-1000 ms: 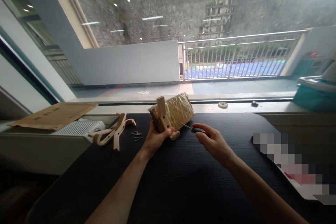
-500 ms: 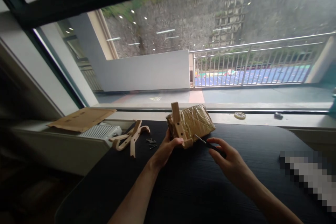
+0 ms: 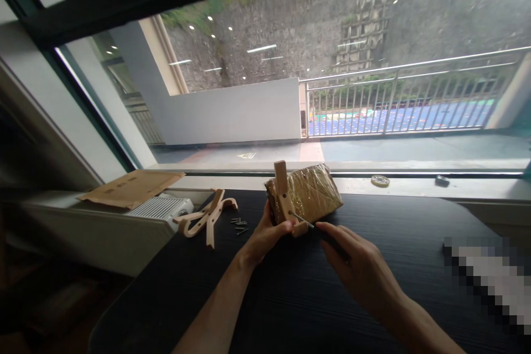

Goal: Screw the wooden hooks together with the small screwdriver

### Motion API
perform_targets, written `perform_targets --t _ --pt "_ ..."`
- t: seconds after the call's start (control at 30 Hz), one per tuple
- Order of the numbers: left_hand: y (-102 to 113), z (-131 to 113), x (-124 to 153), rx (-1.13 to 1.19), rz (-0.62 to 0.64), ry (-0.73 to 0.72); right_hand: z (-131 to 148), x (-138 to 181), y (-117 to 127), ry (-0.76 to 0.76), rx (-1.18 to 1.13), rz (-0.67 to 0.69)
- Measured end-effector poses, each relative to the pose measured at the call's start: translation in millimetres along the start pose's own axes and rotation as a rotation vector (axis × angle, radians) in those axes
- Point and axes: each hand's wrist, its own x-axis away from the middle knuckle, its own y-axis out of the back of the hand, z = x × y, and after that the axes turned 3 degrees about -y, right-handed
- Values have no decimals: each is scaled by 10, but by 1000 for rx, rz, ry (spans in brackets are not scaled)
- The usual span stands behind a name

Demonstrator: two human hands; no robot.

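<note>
My left hand (image 3: 271, 229) is closed around the lower part of a wooden hook (image 3: 281, 180), its thumb near the hook's curved foot. The hook has dark holes and stands against a parcel wrapped in shiny brown tape (image 3: 317, 191). In my right hand (image 3: 350, 251) is a screwdriver (image 3: 305, 222) with a dark handle, mostly hidden by the fingers. Its metal shaft points up and left, the tip at the hook's lower hole. To the left lie several more wooden hooks (image 3: 211, 218), with several loose screws (image 3: 238, 225) beside them.
Everything rests on a black table (image 3: 199, 293) under a window. On the sill are a roll of tape (image 3: 380, 181) and a small dark object (image 3: 442, 180). A flat piece of cardboard (image 3: 133, 185) lies over a white grilled unit (image 3: 161, 207) at left. A pixelated patch covers the right edge.
The screwdriver's tip has moved left from beside the hook to its lower hole. My right hand has shifted slightly left and turned, and the fingers now cover more of the handle.
</note>
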Motion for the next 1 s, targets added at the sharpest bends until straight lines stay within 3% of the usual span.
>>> perform_targets --t 0.27,0.7,0.87,1.0 --pt "-52 22 4 -91 -44 16 39 -1 31 102 150 -68" --pt "-71 25 13 -114 -34 7 50 -5 22 165 223 -59" --pt "-84 128 -8 -139 -27 -41 151 19 21 248 434 -75" --pt "-105 223 -23 -225 -28 -112 207 100 -4 270 641 41"
